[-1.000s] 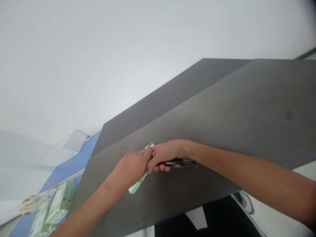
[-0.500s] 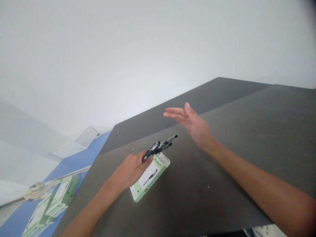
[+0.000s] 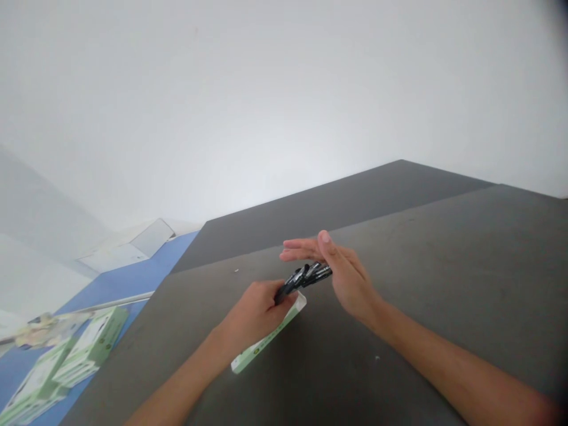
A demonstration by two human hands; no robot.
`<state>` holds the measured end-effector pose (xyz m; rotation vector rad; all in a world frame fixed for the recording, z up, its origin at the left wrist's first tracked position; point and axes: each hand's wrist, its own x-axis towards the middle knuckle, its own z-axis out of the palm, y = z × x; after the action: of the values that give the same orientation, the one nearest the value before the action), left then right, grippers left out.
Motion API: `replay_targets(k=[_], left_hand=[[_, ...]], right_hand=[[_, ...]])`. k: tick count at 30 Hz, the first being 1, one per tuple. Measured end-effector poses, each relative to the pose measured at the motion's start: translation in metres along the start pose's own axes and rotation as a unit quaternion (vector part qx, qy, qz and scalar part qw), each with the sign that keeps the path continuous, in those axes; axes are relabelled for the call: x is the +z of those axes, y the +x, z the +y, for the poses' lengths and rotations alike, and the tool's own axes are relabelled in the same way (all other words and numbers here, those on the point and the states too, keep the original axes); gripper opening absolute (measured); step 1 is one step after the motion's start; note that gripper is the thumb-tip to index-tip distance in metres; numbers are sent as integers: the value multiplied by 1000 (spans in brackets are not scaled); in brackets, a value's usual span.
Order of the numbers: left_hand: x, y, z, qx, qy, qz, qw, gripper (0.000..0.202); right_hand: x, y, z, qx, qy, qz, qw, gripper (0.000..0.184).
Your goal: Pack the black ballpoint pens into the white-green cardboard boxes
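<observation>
My left hand (image 3: 257,313) is closed around a bundle of black pens (image 3: 304,277), whose tips point up and to the right. Under that hand a green and white pen box (image 3: 261,343) lies on the dark grey table (image 3: 444,278) with its open end toward the pens. My right hand (image 3: 337,269) is open, fingers stretched flat and pointing left, with its palm against the pens' tips.
At the lower left, several more green and white boxes (image 3: 75,361) lie on a blue surface (image 3: 128,284). A white open carton (image 3: 133,245) sits behind them. A plain white wall fills the upper half of the view.
My right hand has come down and left from the air, and its palm now meets the pen tips. My left hand still holds the pens, tilted lower over the box.
</observation>
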<state>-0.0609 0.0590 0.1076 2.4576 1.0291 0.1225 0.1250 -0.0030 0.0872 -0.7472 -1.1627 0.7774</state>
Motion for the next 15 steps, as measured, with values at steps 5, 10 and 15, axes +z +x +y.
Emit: replay_targets(k=[5,10,15], left_hand=[[8,4,5,17,3,24,1000,38],[15,6,10,39,-9,42,998,30],[20,10,15,51,-58,66,995,31]], right_hand=[[3,-4,1,21,-16,-21,999,60],[4,-4,1,36,-11,-38,999,63],[1,-1,1,32,103,-53,993,61]])
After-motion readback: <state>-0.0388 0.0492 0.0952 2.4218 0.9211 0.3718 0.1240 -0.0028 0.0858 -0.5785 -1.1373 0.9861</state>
